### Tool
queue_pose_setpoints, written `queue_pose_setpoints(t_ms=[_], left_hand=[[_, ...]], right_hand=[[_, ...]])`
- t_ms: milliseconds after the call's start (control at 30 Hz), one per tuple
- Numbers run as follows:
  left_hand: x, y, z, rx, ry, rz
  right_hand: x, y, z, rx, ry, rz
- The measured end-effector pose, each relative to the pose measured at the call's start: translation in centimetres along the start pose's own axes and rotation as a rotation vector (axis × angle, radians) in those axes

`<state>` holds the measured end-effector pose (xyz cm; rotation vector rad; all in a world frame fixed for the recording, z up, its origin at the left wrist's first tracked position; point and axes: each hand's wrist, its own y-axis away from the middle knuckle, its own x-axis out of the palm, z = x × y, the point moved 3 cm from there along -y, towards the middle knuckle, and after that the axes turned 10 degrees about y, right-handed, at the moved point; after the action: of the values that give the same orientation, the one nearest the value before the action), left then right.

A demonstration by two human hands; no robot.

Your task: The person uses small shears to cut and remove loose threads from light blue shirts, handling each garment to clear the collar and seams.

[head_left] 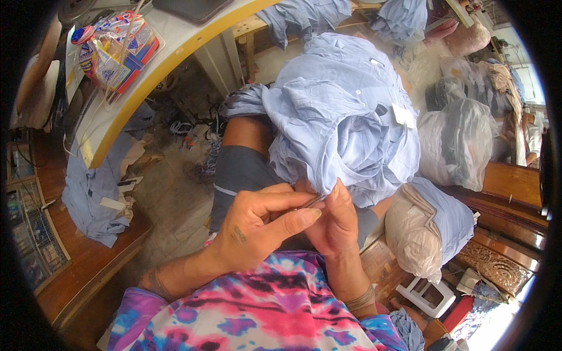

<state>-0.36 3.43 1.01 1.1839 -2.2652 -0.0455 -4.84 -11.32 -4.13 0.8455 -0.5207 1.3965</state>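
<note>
Light-blue shirt lies bunched in a heap on the person's lap, over the knee in dark shorts, with its lower edge pulled down to where both hands meet. A white tag and a few small buttons show on the upper folds.

Left hand comes in from the lower left and pinches a thin metal tool, seemingly small snips or tweezers, between thumb and forefinger, its tip pointing at the cloth edge. Right hand is curled close beside it, fingers closed on a fold of the shirt's hem, holding it taut against the tool. The two hands touch each other; neither is spread.

By the look of it, the step in hand is fine work on a seam or edge: picking or trimming a loose thread. The exact spot is hidden between the fingers, so I cannot tell whether the tool has caught anything. The next move would call for a steady right-hand grip to keep the cloth stretched, and a small, careful closing or pull with the tool so that only thread, not fabric, is taken.

More blue garments lie on the floor at the left, clear bags of clothes sit at the right, and a yellow-edged table carries packets above.
</note>
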Motion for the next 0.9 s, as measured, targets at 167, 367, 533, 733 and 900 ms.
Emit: queue_pose_setpoints(t_ms=[167, 367, 533, 733, 900], left_hand=[[-0.2, -0.1, 0.0, 0.006, -0.045, 0.012], [-0.5, -0.1, -2.4, 0.204, -0.303, -0.081], [-1.0, -3.4, -1.9, 0.409, -0.442, 0.004], [-0.8, -4.0, -1.4, 0.445, -0.467, 0.024], [0.1, -3.9, -0.8, 0.451, -0.47, 0.032]], right_hand=[[1.2, 0.2, 0.3, 0.014, 0.015, -0.149], [1.1, 0.3, 0.8, 0.048, 0.096, -0.221], [0.0, 1.1, 1.6, 0.036, 0.134, -0.221], [1.7, 2.9, 4.0, -0.268, 0.673, -0.391], [1.3, 3.6, 4.1, -0.178, 0.648, -0.433]])
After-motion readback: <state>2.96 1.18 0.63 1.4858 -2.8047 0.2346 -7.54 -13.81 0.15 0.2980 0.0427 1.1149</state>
